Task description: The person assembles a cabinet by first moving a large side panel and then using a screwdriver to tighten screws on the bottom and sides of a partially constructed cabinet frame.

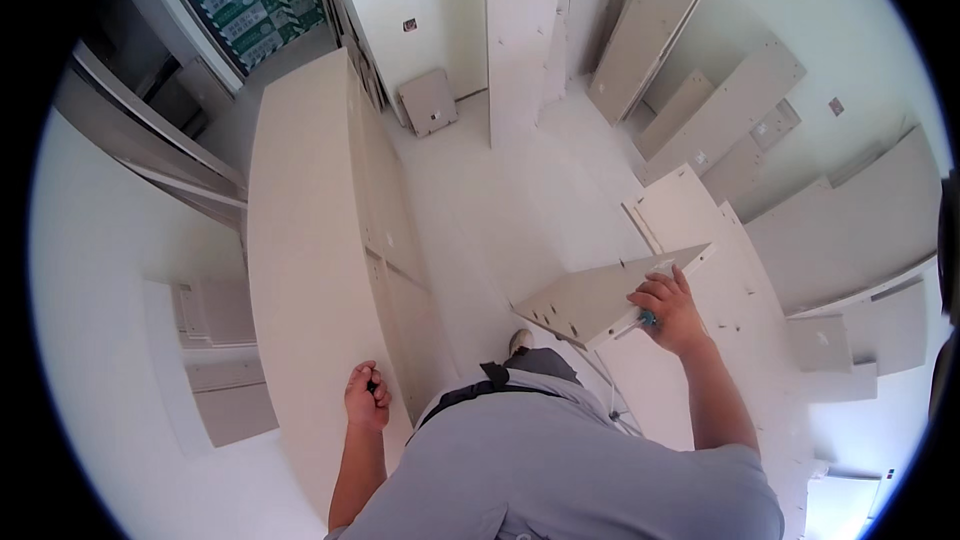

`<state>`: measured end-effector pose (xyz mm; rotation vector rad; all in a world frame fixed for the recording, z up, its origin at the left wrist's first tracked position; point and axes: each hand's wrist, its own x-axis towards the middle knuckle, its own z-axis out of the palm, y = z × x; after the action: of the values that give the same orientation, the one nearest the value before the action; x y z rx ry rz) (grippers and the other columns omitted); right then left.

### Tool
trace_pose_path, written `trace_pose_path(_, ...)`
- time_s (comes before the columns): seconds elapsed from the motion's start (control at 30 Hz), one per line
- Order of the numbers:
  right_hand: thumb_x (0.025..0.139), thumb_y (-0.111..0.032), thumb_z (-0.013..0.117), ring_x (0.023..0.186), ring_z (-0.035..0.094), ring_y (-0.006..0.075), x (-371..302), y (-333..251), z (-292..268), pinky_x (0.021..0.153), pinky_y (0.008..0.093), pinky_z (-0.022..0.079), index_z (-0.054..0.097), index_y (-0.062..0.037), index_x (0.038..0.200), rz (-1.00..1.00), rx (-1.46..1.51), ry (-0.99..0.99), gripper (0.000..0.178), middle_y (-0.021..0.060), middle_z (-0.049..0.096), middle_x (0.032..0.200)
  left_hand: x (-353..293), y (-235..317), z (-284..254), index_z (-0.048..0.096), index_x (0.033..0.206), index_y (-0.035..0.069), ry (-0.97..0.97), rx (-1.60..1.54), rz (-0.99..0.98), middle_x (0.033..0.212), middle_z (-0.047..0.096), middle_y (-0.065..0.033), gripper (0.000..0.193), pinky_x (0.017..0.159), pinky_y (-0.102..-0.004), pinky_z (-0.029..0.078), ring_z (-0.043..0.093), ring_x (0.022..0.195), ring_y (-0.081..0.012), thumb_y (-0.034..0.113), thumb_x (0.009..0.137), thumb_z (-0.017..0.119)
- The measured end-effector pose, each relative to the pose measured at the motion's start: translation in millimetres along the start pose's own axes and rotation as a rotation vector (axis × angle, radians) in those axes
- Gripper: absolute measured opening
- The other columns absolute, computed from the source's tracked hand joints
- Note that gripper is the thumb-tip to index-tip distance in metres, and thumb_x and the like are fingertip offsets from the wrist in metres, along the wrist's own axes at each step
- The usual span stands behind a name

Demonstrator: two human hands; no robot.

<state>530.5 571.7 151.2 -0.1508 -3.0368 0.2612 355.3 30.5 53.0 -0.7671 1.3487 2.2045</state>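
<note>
a: from the head view, i see the right hand (668,308) at centre right of the frame, fingers curled over the top edge of a pale drilled panel (590,300) that it holds tilted on edge. a small teal-handled tool (648,318) peeks out under the palm.

b: and the left hand (366,396)?

a: lower centre-left, closed into a loose fist around something small and dark; i cannot tell what it is. it rests just beside the front edge of the long cabinet (310,240) that runs up the left of the frame.

b: where does the panel sit in the room?

a: it stands over the white floor (520,200), touching a larger flat board (720,280) to its right. more boards lean against the wall (700,70) in the upper right.

b: which step do you read here?

a: i judge it as panel handling during furniture assembly: the piece is lifted and steadied, not yet joined to anything.

b: what does the next move call for?

a: as i see it, a firm grip on that top edge, the drilled face kept turned toward its mate, and a second hand freed to support the low end.
</note>
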Motion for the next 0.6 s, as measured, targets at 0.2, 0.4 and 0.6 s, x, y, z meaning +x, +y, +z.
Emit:
trace_pose_path(0.2,0.061,-0.025,0.086,0.111,0.061,0.0239,70,19,11,0.107,0.0471,0.040,0.067,-0.0189,0.102,-0.145,0.117,0.160,0.046,-0.0005,0.068,0.107,29,28,76,0.059,0.106,0.012,-0.058,0.072,-0.026,0.077,0.052,0.0017,0.010,0.042,-0.0220,0.031,0.040,0.050,-0.0079,0.021,0.102,0.054)
trace_pose_path(0.4,0.064,-0.036,0.085,0.096,0.062,0.0248,162,28,29,0.095,0.0435,0.044,0.065,-0.0158,0.094,-0.285,0.155,0.191,0.041,0.0027,0.065,0.095,66,41,124,0.058,0.106,0.012,-0.044,0.065,-0.003,0.077,0.052,0.0015,0.012,0.042,-0.0225,0.031,0.040,0.050,-0.0081,0.022,0.102,0.054)
trace_pose_path(0.6,0.069,-0.043,0.083,0.082,0.062,0.0234,246,44,43,0.078,0.0386,0.044,0.065,-0.0156,0.089,-0.345,0.182,0.236,0.039,0.0006,0.063,0.083,114,57,177,0.058,0.105,0.012,-0.080,0.120,-0.053,0.077,0.052,0.0008,0.010,0.041,-0.0233,0.030,0.040,0.050,-0.0090,0.021,0.101,0.054)
